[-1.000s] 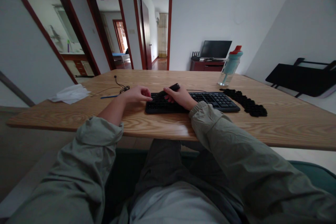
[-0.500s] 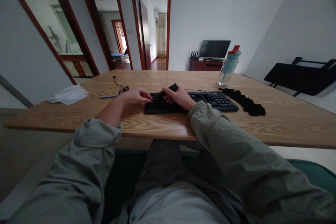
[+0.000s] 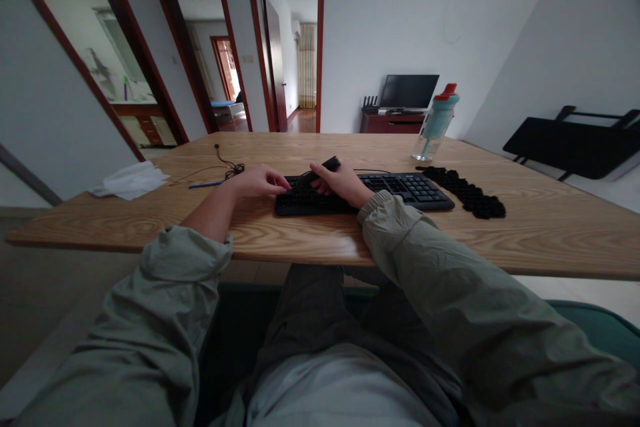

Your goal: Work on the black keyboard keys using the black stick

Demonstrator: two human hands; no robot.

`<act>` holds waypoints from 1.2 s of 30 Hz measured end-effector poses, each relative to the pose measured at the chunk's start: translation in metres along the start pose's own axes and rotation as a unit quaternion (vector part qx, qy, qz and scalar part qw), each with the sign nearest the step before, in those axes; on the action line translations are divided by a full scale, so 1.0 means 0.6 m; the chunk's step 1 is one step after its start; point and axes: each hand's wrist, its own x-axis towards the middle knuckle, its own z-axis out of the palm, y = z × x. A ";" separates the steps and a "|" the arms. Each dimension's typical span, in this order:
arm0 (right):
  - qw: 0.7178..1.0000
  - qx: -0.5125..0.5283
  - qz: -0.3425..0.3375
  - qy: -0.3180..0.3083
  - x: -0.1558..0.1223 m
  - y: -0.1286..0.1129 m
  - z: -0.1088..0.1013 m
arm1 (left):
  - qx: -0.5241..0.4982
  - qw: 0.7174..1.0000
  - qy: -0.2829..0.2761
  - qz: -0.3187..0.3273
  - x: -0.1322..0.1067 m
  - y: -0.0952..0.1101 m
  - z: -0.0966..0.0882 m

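1. Head view: right hand point(image 3: 344, 185) grips a small dark tool point(image 3: 320, 170), its tip on the left end of the black keyboard point(image 3: 400, 190).
2. Left hand point(image 3: 260, 181) rests, fingers curled, at the keyboard's left edge, holding nothing.
3. Keyboard lies mid-table point(image 3: 550, 233); black keycaps point(image 3: 467, 192) just right; bottle point(image 3: 436, 123) farther back; white cloth point(image 3: 131, 180) far left.

text: none legible | keyboard point(image 3: 400, 190) keys: markings too small | bottle point(image 3: 436, 123): no readable label
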 end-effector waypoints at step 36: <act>0.997 -0.057 -0.055 -0.018 0.011 -0.002 -0.001 | 0.042 0.998 0.039 0.016 -0.004 -0.005 0.009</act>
